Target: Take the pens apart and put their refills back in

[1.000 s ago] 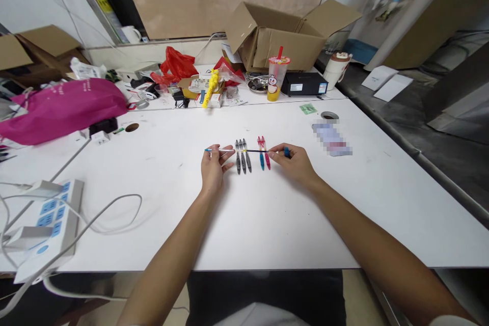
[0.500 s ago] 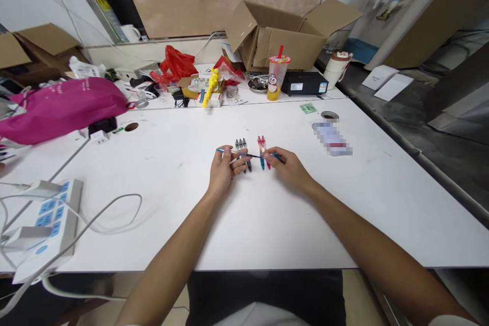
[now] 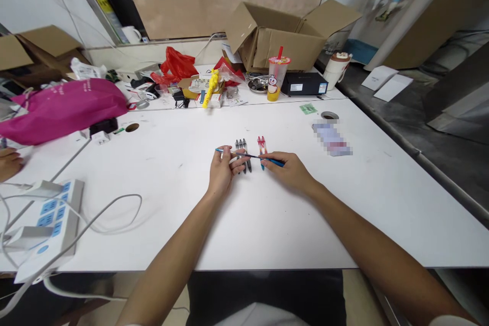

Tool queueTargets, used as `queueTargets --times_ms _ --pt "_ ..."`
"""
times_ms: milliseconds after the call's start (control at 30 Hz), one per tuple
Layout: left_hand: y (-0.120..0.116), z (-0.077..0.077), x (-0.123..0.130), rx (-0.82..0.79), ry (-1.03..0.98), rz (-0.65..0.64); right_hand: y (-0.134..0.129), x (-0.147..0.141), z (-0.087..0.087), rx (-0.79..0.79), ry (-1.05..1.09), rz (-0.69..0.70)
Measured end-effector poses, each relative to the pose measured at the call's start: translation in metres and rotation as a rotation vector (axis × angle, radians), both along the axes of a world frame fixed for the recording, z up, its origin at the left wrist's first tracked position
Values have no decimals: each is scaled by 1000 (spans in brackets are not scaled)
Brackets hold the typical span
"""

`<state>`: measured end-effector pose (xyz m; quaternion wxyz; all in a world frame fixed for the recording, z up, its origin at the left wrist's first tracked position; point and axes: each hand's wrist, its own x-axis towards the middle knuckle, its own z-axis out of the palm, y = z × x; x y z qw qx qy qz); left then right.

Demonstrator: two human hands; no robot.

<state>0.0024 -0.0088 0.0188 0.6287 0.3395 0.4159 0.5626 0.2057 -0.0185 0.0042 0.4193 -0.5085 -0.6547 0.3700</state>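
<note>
Between my hands is a slim pen refill (image 3: 244, 154) with a blue end at its left. My left hand (image 3: 222, 168) pinches it near that end, its other fingers partly spread below. My right hand (image 3: 288, 167) is closed round a blue pen barrel (image 3: 275, 162) that meets the refill's right end. Just behind my left fingers several grey-black pens (image 3: 241, 143) lie side by side on the white table. Pens with red tops (image 3: 261, 140) lie to their right, partly hidden by my right fingers.
A power strip (image 3: 57, 219) with cables is at the left, near another person's hand (image 3: 10, 164). A pixelated object (image 3: 331, 138) and a tape roll (image 3: 329, 115) lie at the right. Behind stand a drink cup (image 3: 277, 77) and an open cardboard box (image 3: 282, 35).
My right fingers have shifted their hold along the blue barrel, which now lies more in line with the refill. Another person's hand has come further into view at the left edge.
</note>
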Motion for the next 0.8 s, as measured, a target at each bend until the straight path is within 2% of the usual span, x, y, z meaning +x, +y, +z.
queueTargets --times_ms 300,433,567,800 --pt "-3 -4 5 -1 1 -42 -3 -6 -2 51 8 63" --pt "-2 -7 4 2 28 -69 -3 -7 -2 13 69 52" --pt "-2 -10 4 -7 38 -130 -5 -9 -1 -22 7 58" --pt "-1 -8 3 5 34 -78 -6 -11 -2 -9 65 44"
